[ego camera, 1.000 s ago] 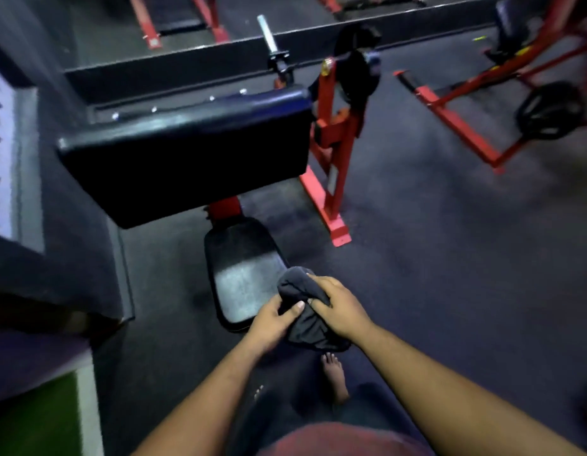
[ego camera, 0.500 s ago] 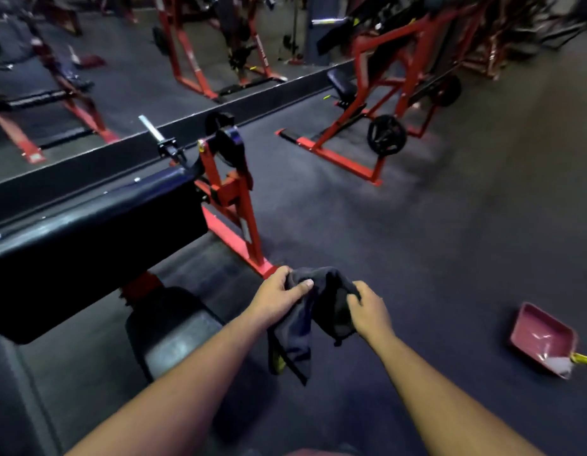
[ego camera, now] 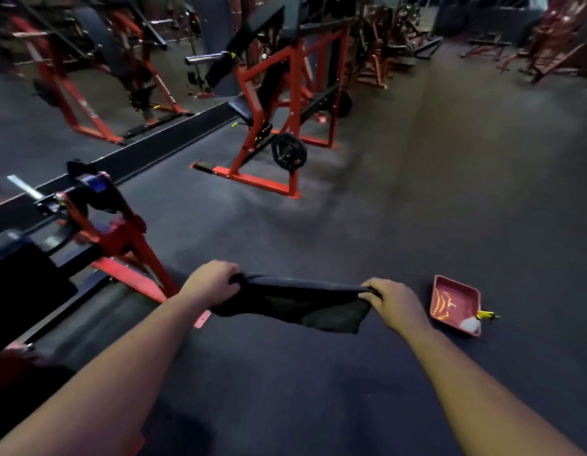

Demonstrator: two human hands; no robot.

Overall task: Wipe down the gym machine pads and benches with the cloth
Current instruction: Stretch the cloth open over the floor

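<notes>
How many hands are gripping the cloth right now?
2. The left hand grips the left end of the dark cloth, and the right hand grips its right end, stretched between them above the floor.

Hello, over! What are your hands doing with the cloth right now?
Left hand, right hand each grip an end of the dark cloth, stretched between them. Touching no pad. Nothing blocking.
</notes>
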